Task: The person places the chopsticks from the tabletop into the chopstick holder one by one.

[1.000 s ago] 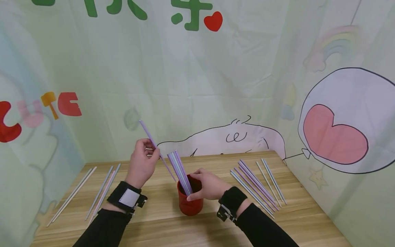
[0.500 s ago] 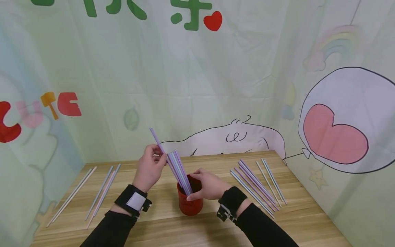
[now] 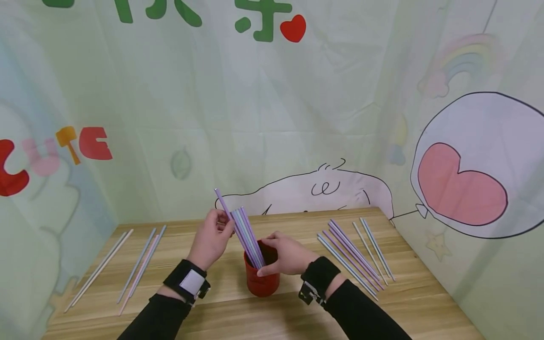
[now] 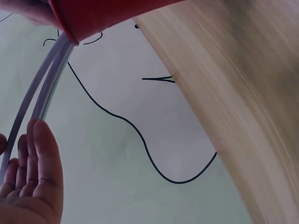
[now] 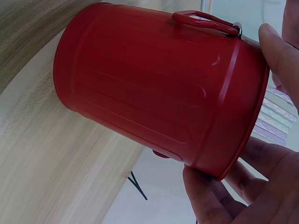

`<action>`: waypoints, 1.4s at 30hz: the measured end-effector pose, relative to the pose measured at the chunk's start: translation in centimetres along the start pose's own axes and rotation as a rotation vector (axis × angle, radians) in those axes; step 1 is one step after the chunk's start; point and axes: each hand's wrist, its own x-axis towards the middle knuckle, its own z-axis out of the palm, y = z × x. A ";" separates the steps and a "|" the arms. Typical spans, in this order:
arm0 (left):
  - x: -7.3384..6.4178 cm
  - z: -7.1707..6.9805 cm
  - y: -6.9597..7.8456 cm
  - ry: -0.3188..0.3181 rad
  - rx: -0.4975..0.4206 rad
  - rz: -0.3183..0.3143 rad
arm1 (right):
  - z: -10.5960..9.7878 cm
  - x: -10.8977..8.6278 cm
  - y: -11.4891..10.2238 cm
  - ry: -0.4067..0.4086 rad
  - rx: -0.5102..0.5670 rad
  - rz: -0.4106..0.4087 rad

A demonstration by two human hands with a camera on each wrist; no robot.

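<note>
A red metal bucket point(image 3: 262, 286) with small side handles stands mid-table, holding a leaning bundle of pastel straws point(image 3: 247, 231). My right hand point(image 3: 290, 255) grips its rim from the right; the right wrist view shows the thumb and fingers around the red wall point(image 5: 140, 84). To the left, my left hand point(image 3: 212, 240) pinches a purple straw point(image 3: 222, 202) near its upper part. That straw slants down alongside the bundle and reaches to the bucket's mouth. In the left wrist view, straws point(image 4: 39, 88) run from the rim toward the left hand's fingers point(image 4: 44, 149).
Loose straws in blue and pink point(image 3: 142, 264) lie on the left of the wooden table point(image 3: 212, 311), with pale ones point(image 3: 99, 269) farther left. More purple, blue and white straws point(image 3: 352, 252) lie at the right. A printed cloth backdrop point(image 3: 272, 118) encloses the table.
My left hand has moved right and down with the purple straw, bringing it from beside the bucket to its mouth, against the bundle. The right hand has stayed on the bucket rim.
</note>
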 end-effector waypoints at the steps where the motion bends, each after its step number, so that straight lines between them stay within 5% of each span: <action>1: 0.0 0.0 -0.1 -0.004 0.006 0.002 | 0.0 0.0 0.0 0.000 0.002 0.000; 25: -1.2 1.4 -1.4 -0.140 0.097 -0.065 | 0.2 -0.2 -0.2 0.007 0.012 0.003; 42: -1.4 0.8 -3.0 -0.136 0.185 -0.052 | 0.2 0.0 0.1 0.002 0.027 -0.010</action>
